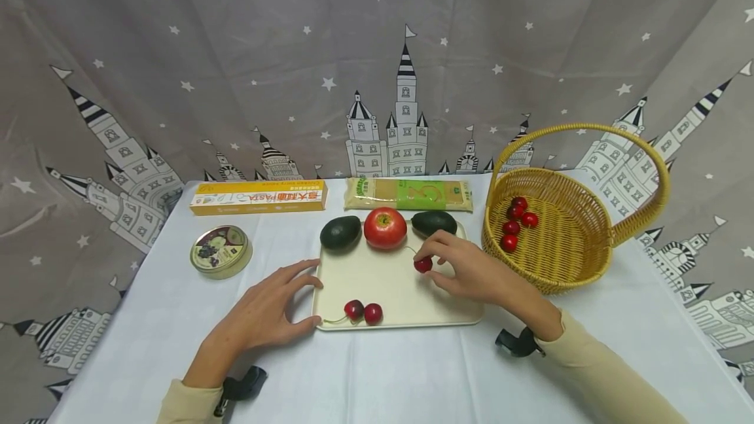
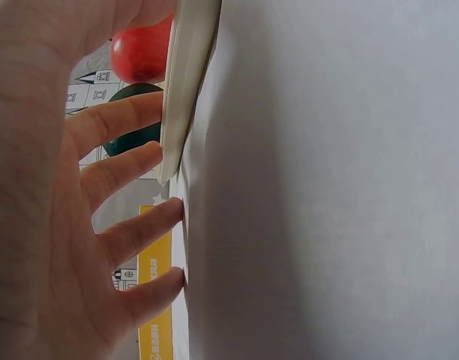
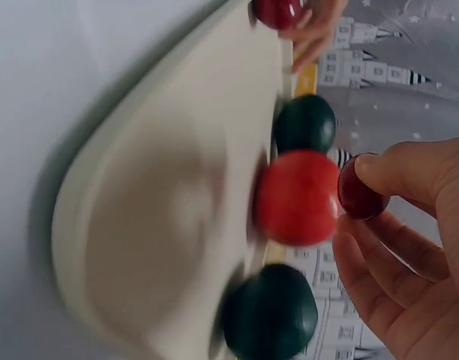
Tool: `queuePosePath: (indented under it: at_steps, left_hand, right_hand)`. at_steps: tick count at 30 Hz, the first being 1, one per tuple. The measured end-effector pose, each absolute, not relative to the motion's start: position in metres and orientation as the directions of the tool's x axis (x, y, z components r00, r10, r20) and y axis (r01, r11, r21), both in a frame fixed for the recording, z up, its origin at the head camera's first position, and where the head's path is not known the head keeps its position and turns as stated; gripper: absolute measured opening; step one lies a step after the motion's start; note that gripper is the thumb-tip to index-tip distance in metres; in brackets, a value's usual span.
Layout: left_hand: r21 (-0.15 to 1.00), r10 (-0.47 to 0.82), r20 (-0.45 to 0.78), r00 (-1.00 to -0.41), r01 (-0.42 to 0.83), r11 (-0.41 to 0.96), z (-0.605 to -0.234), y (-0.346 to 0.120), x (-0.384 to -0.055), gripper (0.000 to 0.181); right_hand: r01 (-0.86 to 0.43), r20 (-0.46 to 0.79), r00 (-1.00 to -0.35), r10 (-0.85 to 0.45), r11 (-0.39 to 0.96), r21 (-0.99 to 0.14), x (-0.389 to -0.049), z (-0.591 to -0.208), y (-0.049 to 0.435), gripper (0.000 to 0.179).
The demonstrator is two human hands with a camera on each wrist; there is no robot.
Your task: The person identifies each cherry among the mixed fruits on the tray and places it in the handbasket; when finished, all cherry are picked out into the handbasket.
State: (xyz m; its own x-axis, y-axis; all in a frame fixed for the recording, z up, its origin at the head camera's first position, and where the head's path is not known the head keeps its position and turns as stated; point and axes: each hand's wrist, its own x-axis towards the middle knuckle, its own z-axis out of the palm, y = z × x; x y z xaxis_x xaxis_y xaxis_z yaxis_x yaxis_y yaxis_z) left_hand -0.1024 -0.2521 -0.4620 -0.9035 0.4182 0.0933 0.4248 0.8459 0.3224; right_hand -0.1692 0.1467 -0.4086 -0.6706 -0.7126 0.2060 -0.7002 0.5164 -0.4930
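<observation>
Between thumb and fingers my right hand (image 1: 462, 268) pinches a dark red cherry (image 1: 423, 264) above the right part of a cream tray (image 1: 377, 280). The same cherry (image 3: 362, 187) shows by the thumb in the right wrist view. My left hand (image 1: 265, 309) rests at the tray's left edge, fingers spread, thumb and fingertips at the rim. Two cherries (image 1: 372, 314) lie near the tray's front edge. Along its back sit a dark green avocado (image 1: 340, 233), a red round fruit (image 1: 385, 228) and a second avocado (image 1: 434, 222).
To the right stands a wicker basket (image 1: 574, 234) with a tall handle and several cherries (image 1: 511, 228) inside. Behind the tray lie a yellow pasta box (image 1: 259, 197) and a bag of noodles (image 1: 408, 194). A round tin (image 1: 220, 251) stands at the left.
</observation>
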Motion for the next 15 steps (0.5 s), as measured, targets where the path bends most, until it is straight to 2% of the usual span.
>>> queuePosePath:
  at_steps: [7, 15]
  left_hand:
    - [0.320, 0.409, 0.066, -0.910, 0.408, 0.855, -0.461, -0.251, -0.103, 0.049]
    - [0.324, 0.417, 0.077, -0.906, 0.418, 0.849, -0.461, -0.251, -0.103, 0.048]
  right_hand:
    - [-0.675, 0.296, -0.717, -0.631, 0.523, -0.520, -0.172, -0.399, 0.173, 0.034]
    - [-0.713, 0.428, -0.700, -0.572, 0.527, -0.462, -0.176, -0.396, 0.203, 0.033]
